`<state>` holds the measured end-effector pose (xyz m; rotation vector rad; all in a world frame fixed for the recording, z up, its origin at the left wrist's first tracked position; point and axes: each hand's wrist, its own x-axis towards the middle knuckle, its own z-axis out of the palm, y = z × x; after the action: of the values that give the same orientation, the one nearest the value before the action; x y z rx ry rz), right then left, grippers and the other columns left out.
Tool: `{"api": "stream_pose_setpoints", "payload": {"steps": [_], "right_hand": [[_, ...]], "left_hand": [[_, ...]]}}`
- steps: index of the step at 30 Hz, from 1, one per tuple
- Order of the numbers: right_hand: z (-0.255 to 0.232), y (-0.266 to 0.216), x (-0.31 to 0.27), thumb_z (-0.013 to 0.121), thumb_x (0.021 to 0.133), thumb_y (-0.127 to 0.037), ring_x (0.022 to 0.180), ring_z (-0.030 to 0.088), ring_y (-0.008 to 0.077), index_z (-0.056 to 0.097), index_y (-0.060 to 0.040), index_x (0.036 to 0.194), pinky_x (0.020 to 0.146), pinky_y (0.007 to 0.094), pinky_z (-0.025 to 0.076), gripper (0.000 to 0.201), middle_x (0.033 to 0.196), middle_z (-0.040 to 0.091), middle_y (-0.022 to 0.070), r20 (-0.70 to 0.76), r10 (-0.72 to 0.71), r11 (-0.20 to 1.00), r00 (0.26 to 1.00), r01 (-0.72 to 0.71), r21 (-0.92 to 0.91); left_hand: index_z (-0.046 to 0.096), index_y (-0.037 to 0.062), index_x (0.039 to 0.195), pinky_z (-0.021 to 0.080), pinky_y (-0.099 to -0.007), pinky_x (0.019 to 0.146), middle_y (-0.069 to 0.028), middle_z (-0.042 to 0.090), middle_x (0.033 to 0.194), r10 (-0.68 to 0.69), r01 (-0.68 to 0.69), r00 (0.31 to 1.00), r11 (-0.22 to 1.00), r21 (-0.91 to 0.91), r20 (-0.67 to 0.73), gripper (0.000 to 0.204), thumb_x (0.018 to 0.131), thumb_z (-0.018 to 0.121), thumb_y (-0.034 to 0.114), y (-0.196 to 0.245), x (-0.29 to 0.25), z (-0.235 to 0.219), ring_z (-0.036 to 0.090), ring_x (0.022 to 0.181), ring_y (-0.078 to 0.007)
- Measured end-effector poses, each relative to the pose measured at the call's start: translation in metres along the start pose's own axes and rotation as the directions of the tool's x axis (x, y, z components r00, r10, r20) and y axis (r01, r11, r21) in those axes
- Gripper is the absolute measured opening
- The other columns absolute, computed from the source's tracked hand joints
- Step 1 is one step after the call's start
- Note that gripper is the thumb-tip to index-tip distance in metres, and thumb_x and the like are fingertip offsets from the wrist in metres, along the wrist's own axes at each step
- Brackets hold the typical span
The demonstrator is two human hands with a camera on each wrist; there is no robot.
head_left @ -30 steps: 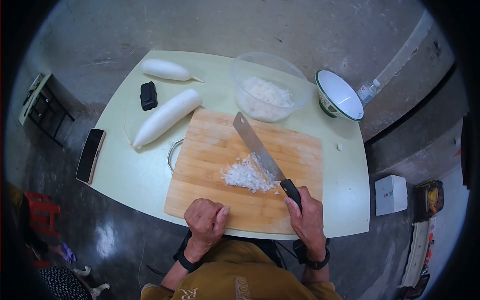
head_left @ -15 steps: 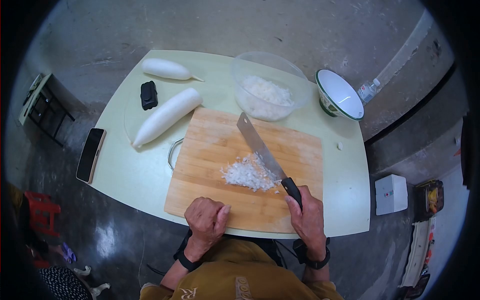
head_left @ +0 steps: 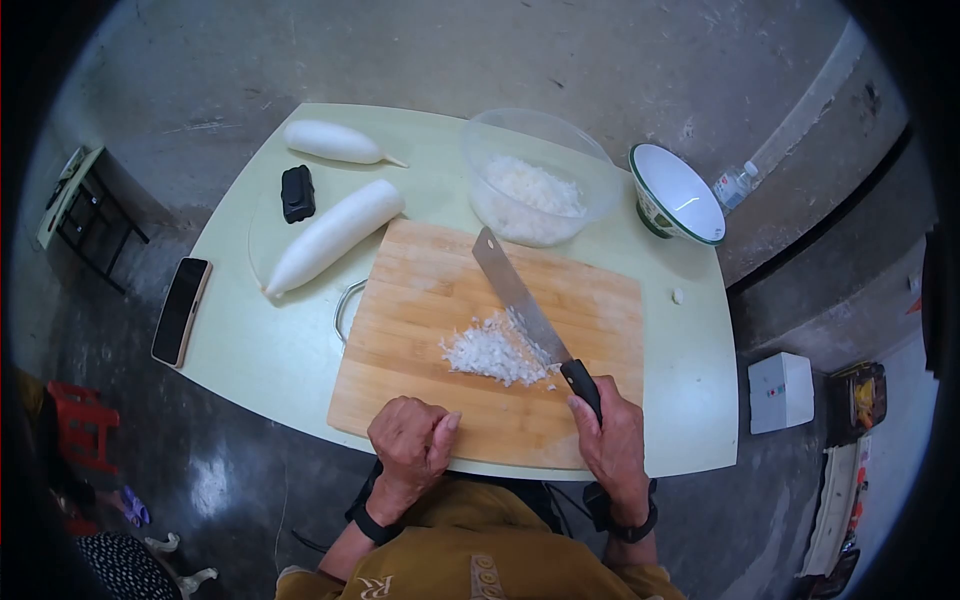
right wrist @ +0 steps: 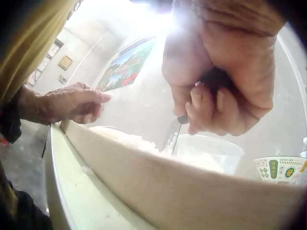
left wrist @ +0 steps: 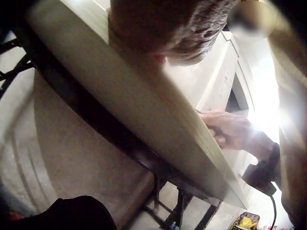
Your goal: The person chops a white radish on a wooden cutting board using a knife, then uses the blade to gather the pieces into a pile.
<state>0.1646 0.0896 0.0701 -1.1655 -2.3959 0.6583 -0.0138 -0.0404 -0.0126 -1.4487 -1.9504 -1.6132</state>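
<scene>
My right hand (head_left: 612,440) grips the black handle (head_left: 581,390) of a kitchen knife with a broad, rectangular blade (head_left: 520,300). In the right wrist view the fingers (right wrist: 225,110) wrap round that handle. The blade lies along the right side of a small heap of finely chopped white radish (head_left: 492,350) on a wooden cutting board (head_left: 400,330). At the board's near edge my left hand (head_left: 412,440) rests with its fingers curled in and its thumb alongside, holding nothing. The left wrist view shows that hand (left wrist: 168,28) close up at the table edge.
Behind the board stands a clear plastic bowl (head_left: 600,185) of chopped white radish, with a green-rimmed bowl (head_left: 680,190) to its right. Two whole white radishes, one large (head_left: 335,235) and one smaller (head_left: 332,141), a black case (head_left: 297,193) and a phone (head_left: 181,312) lie to the left.
</scene>
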Motion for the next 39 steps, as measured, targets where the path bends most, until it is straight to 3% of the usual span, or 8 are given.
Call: {"api": "stream_pose_setpoints", "payload": {"steps": [6, 9, 11, 14, 20, 22, 35, 39], "right_hand": [[0.001, -0.001, -0.001, 0.065, 0.09, -0.014, 0.06, 0.06, 0.039, 0.058, -0.0019, 0.099, 0.055, 0.0432, 0.045, 0.017, 0.065, 0.058, 0.0189, 0.03, -0.005, 0.999, 1.0, 0.006, -0.032], [0.002, 0.002, 0.0, 0.066, 0.089, -0.014, 0.061, 0.06, 0.0388, 0.058, -0.002, 0.099, 0.055, 0.0433, 0.045, 0.017, 0.065, 0.059, 0.0188, -0.033, -0.044, 0.998, 0.999, 0.045, 0.033], [0.003, 0.002, 0.002, 0.066, 0.089, -0.014, 0.06, 0.059, 0.039, 0.058, -0.0021, 0.099, 0.055, 0.0435, 0.045, 0.017, 0.065, 0.058, 0.0189, 0.014, -0.008, 0.999, 1.0, 0.009, -0.047], [0.002, 0.002, -0.001, 0.065, 0.09, -0.015, 0.06, 0.059, 0.0394, 0.058, -0.0021, 0.1, 0.055, 0.0438, 0.045, 0.017, 0.065, 0.058, 0.0192, -0.019, 0.0, 0.999, 1.0, 0.0, 0.032], [-0.002, 0.002, 0.0, 0.064, 0.09, -0.015, 0.06, 0.059, 0.0395, 0.058, -0.0022, 0.1, 0.055, 0.0435, 0.044, 0.017, 0.064, 0.057, 0.0195, 0.029, 0.0, 1.0, 1.0, 0.001, -0.028], [0.0, 0.002, -0.001, 0.064, 0.091, -0.015, 0.06, 0.059, 0.0395, 0.058, -0.0022, 0.1, 0.055, 0.0435, 0.044, 0.017, 0.064, 0.057, 0.0195, 0.017, -0.014, 1.0, 1.0, 0.014, 0.013], [-0.006, -0.004, 0.004, 0.066, 0.089, -0.014, 0.063, 0.06, 0.0394, 0.058, -0.003, 0.099, 0.056, 0.0439, 0.045, 0.016, 0.072, 0.061, 0.0192, 0.096, -0.028, 1.0, 0.995, 0.026, 0.018], [0.001, 0.001, 0.003, 0.066, 0.089, -0.014, 0.064, 0.061, 0.0391, 0.058, -0.0028, 0.098, 0.057, 0.0442, 0.046, 0.017, 0.073, 0.061, 0.0188, 0.059, -0.081, 0.995, 0.995, 0.077, 0.07]], "left_hand": [[0.058, 0.0056, 0.069, 0.038, -0.0382, 0.051, -0.0081, 0.051, 0.06, 0.005, -0.005, 1.0, 1.0, 0.009, 0.008, 0.017, 0.08, 0.07, 0.01, 0.0, 0.0, 0.0, 0.05, 0.054, -0.0279], [0.058, 0.0056, 0.069, 0.038, -0.0382, 0.051, -0.008, 0.051, 0.06, 0.005, -0.005, 1.0, 1.0, 0.004, 0.001, 0.017, 0.079, 0.071, 0.01, -0.001, -0.001, 0.001, 0.05, 0.054, -0.0279], [0.058, 0.0056, 0.069, 0.038, -0.0382, 0.051, -0.008, 0.051, 0.06, 0.009, -0.009, 1.0, 1.0, 0.0, 0.0, 0.017, 0.079, 0.071, 0.01, 0.0, 0.0, 0.001, 0.05, 0.054, -0.0278], [0.056, 0.0032, 0.069, 0.036, -0.0371, 0.05, -0.0087, 0.05, 0.059, 0.017, -0.017, 1.0, 1.0, -0.001, -0.003, 0.02, 0.085, 0.066, 0.011, 0.0, 0.0, 0.001, 0.048, 0.053, -0.0272], [0.056, 0.0035, 0.069, 0.036, -0.0375, 0.05, -0.0089, 0.05, 0.059, 0.027, -0.027, 1.0, 1.0, 0.001, -0.01, 0.02, 0.084, 0.066, 0.01, 0.001, 0.002, 0.001, 0.048, 0.053, -0.0276], [0.058, 0.0059, 0.07, 0.039, -0.0378, 0.051, -0.0076, 0.051, 0.06, -0.013, 0.013, 1.0, 1.0, 0.011, 0.014, 0.016, 0.079, 0.071, 0.009, 0.002, 0.0, -0.001, 0.05, 0.054, -0.0278], [0.058, 0.0063, 0.07, 0.039, -0.0374, 0.051, -0.0069, 0.052, 0.06, 0.004, -0.004, 1.0, 1.0, 0.003, 0.008, 0.016, 0.079, 0.071, 0.009, 0.001, 0.001, -0.001, 0.051, 0.054, -0.0271], [0.058, 0.0062, 0.069, 0.038, -0.0374, 0.051, -0.007, 0.052, 0.06, 0.007, -0.007, 1.0, 1.0, 0.006, 0.005, 0.016, 0.079, 0.071, 0.009, 0.002, 0.001, 0.0, 0.051, 0.054, -0.0271]]}}
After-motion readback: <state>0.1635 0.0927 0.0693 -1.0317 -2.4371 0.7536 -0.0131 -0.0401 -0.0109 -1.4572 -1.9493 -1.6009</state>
